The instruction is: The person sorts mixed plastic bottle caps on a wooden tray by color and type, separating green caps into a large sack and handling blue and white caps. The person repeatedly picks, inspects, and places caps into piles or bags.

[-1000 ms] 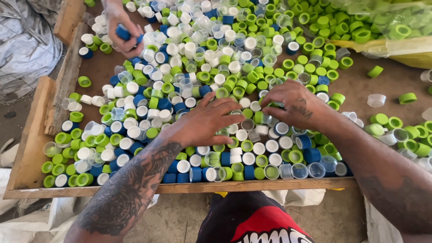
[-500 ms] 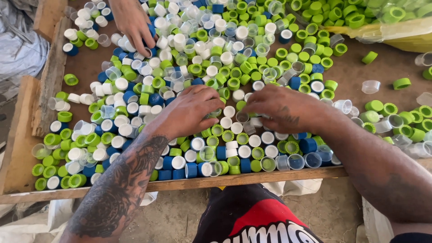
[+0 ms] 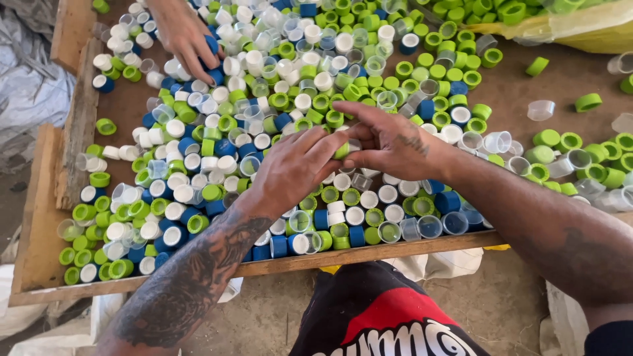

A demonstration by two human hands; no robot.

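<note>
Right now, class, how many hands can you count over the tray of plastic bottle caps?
3: the wearer's left hand and right hand meet mid-tray; another person's hand reaches in top left. None seem hidden.

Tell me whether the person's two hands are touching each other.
Touching. The head view shows the left hand and right hand meeting fingertip to fingertip around a green cap.

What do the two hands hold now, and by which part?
A green cap, pinched by its sides between the left hand and the right hand.
</note>
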